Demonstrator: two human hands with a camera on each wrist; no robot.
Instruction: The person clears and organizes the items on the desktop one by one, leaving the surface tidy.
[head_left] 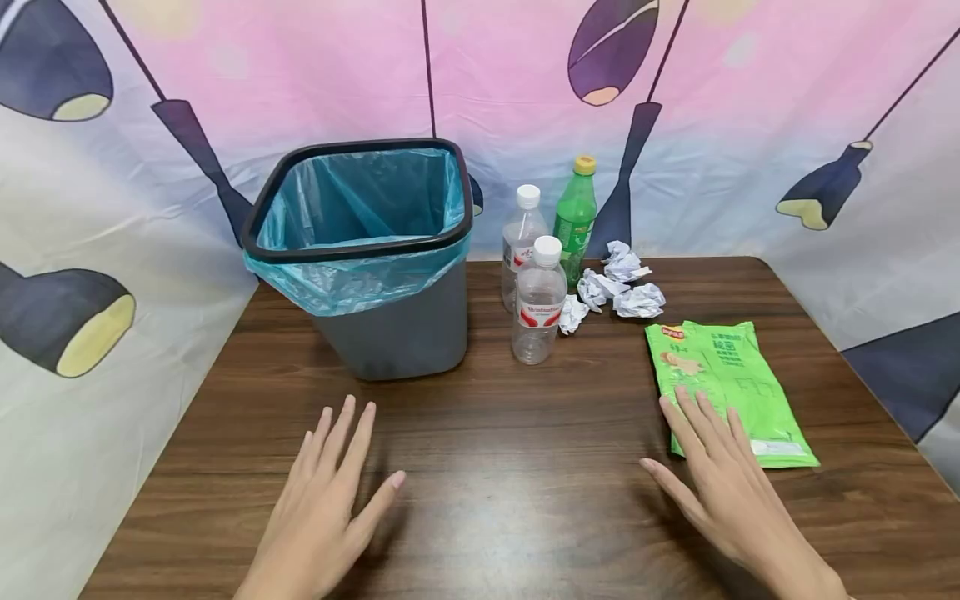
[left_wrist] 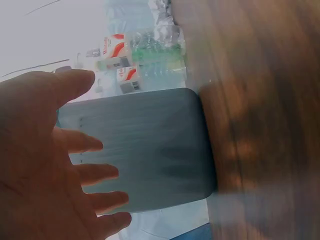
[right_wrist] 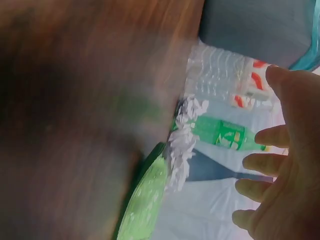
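My left hand (head_left: 318, 504) hovers with spread, straight fingers over the front left of the table, in front of a grey trash bin (head_left: 397, 333) lined with a blue bag (head_left: 337, 279). Nothing is in it. My right hand (head_left: 727, 487), also with straight fingers and holding nothing, overlaps the lower left of a green snack bag (head_left: 738, 379) in the head view. Between bin and snack bag stand two clear plastic bottles with white caps, the front one (head_left: 537, 308) and the rear one (head_left: 523, 229), and a green bottle (head_left: 576, 212) with a yellow cap. Several crumpled paper balls (head_left: 639, 301) lie beside them.
The dark wooden table (head_left: 510, 467) has its rounded far right corner behind the snack bag. A patterned cloth (head_left: 337, 67) hangs close behind the table and along its sides. The bin's black rim (head_left: 360, 252) rises high at the back left.
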